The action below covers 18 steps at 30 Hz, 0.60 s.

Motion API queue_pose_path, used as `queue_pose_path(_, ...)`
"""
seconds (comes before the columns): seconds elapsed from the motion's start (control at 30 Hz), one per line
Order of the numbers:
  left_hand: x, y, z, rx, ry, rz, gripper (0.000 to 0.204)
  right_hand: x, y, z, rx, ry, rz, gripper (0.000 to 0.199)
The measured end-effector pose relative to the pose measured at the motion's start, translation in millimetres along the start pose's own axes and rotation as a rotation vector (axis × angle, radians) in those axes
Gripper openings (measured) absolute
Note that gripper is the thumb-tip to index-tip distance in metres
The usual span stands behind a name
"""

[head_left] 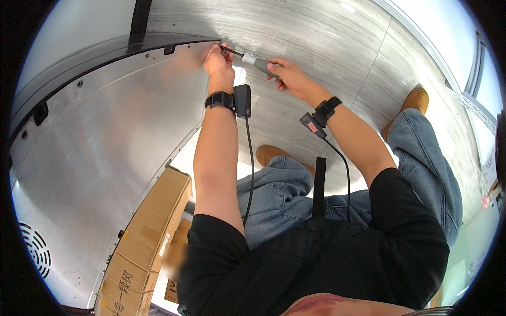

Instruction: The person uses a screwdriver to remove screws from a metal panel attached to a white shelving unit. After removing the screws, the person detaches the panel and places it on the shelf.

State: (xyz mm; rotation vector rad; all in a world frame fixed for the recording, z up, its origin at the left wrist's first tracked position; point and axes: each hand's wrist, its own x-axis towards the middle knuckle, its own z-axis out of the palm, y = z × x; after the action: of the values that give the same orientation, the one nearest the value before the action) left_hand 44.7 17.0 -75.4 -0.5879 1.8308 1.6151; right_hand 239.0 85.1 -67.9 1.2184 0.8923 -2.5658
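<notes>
A screwdriver (256, 62) with a grey and white handle and a dark shaft points left to the far right corner of a large bare metal panel (121, 116). My right hand (291, 79) is closed round the handle. At that corner, my left hand (217, 62) has its fingers bent together beside the screwdriver's tip. What the left fingertips pinch is hidden, and so is the tip's contact with the panel. Several small holes and dark-edged notches line the panel's far edge.
Brown cardboard boxes (142, 226) stand along the panel's near right side. Grey streaked floor tiles (327, 31) lie beyond my hands. Black cables (250, 158) hang from small black devices on both wrists. My shoes (416, 100) rest on the floor at right and middle.
</notes>
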Motion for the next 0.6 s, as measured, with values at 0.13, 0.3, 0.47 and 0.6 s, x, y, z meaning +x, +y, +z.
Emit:
queue_pose_path(0.13, -1, -1, 5, 0.06, 0.069, 0.034, 0.016, 14, 7, 3, -0.285, 0.118, -0.049, 0.04)
queue_pose_path(0.3, 4, -6, 5, 0.125, 0.128, 0.068, 0.015, 26, 9, 5, -0.969, 0.251, -0.359, 0.048)
queue_pose_path(0.47, 3, -5, 7, 0.181, 0.143, 0.071, 0.014, 22, 4, 9, -1.097, 0.307, -0.385, 0.046)
queue_pose_path(0.6, 1, -3, 3, 0.177, 0.092, 0.058, 0.014, 24, -3, 5, -0.99, 0.181, -0.3, 0.046)
